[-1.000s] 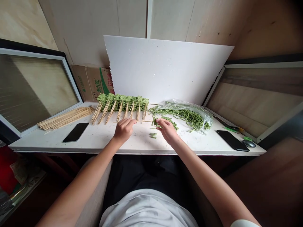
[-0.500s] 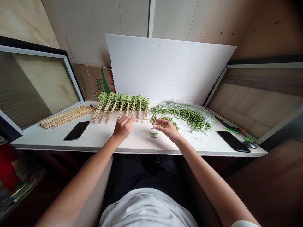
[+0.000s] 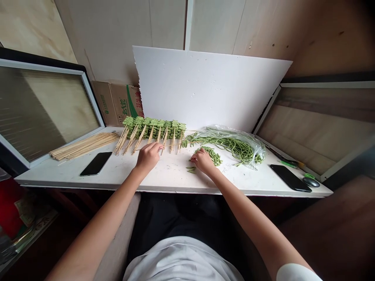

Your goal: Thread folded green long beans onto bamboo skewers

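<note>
My left hand [image 3: 149,156] is closed around a thin bamboo skewer, which points right above the white table. A few short green bean pieces [image 3: 184,143] are threaded near its far end. My right hand [image 3: 202,160] is low over the tabletop, fingers curled down and pinched at a short piece of green bean, mostly hidden by the fingertips. Right behind that hand lies a heap of cut bean pieces [image 3: 215,157]. A couple of loose pieces [image 3: 191,170] rest just in front of its fingers. Finished-looking bean skewers [image 3: 155,128] are stacked behind my left hand, sticks toward me.
Bare skewers [image 3: 84,145] lie at the left beside a phone [image 3: 96,163]. Long whole beans [image 3: 238,146] spill from a clear plastic bag [image 3: 259,150]. Another phone [image 3: 290,177] and a dark mouse-like object [image 3: 311,182] sit right. A white board [image 3: 211,89] stands behind.
My right hand has left the bean pieces on the skewer and come down to the table by the loose pieces. My left hand has shifted slightly left, still holding the skewer.
</note>
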`<action>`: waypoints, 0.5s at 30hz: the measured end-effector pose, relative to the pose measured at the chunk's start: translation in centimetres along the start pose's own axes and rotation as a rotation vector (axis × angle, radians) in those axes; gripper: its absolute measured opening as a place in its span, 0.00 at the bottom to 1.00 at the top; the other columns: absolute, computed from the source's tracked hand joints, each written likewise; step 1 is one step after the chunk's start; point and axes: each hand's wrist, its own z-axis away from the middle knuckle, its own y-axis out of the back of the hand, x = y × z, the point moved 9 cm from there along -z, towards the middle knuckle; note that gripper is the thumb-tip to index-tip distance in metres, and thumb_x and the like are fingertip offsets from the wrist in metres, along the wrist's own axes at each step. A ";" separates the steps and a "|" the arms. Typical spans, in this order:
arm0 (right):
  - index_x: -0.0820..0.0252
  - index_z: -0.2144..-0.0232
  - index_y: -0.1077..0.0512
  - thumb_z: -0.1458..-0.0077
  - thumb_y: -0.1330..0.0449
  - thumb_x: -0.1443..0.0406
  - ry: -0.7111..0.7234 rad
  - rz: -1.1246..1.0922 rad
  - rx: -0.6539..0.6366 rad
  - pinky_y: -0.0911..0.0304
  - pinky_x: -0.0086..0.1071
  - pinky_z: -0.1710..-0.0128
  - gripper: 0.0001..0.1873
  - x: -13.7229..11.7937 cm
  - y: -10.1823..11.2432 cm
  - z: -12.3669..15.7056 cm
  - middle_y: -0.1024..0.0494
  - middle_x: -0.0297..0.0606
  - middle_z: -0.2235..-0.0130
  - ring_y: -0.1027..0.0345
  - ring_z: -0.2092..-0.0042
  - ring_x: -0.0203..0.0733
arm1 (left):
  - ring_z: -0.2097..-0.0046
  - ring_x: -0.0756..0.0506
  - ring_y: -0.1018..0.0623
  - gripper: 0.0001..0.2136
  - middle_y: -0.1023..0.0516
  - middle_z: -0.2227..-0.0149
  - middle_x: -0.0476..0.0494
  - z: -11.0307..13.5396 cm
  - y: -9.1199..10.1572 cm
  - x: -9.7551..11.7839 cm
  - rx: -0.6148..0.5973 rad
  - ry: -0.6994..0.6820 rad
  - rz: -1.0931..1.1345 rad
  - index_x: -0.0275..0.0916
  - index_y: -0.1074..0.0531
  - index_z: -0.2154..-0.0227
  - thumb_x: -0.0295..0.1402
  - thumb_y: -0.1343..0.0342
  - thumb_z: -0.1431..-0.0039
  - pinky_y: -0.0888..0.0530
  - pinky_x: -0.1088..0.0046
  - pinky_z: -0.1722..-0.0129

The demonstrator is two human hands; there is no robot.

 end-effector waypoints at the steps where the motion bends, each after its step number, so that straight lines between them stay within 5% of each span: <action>1: 0.55 0.71 0.15 0.42 0.33 0.69 -0.014 -0.029 0.024 0.39 0.47 0.49 0.07 0.2 0.3 -0.1 0.18 0.51 0.63 0.34 0.48 0.62 | 0.62 0.43 0.18 0.16 0.16 0.64 0.43 0.0 0.0 -0.1 0.000 0.003 0.006 0.38 0.23 0.64 0.14 0.52 0.42 0.25 0.70 0.65; 4: 0.54 0.73 0.17 0.46 0.28 0.63 -0.067 -0.304 0.118 0.37 0.47 0.51 0.05 1.2 1.6 0.1 0.18 0.47 0.65 0.30 0.52 0.59 | 0.62 0.42 0.18 0.16 0.16 0.64 0.43 -0.1 0.2 -0.3 -0.001 0.012 0.026 0.39 0.23 0.64 0.15 0.51 0.42 0.24 0.70 0.64; 9: 0.55 0.67 0.18 0.55 0.25 0.45 -0.260 -0.991 0.156 0.33 0.38 0.61 0.22 3.2 4.1 1.2 0.16 0.41 0.63 0.25 0.60 0.48 | 0.62 0.43 0.17 0.15 0.16 0.64 0.43 -0.6 1.1 0.4 0.038 0.070 0.096 0.39 0.23 0.62 0.16 0.51 0.42 0.24 0.70 0.63; 15: 0.52 0.64 0.20 0.56 0.23 0.46 -0.266 -1.393 0.261 0.31 0.32 0.59 0.23 2.9 9.0 2.4 0.17 0.36 0.59 0.24 0.54 0.44 | 0.62 0.43 0.16 0.13 0.15 0.64 0.43 -1.3 1.9 3.2 0.060 0.107 0.178 0.39 0.22 0.61 0.19 0.50 0.38 0.24 0.70 0.65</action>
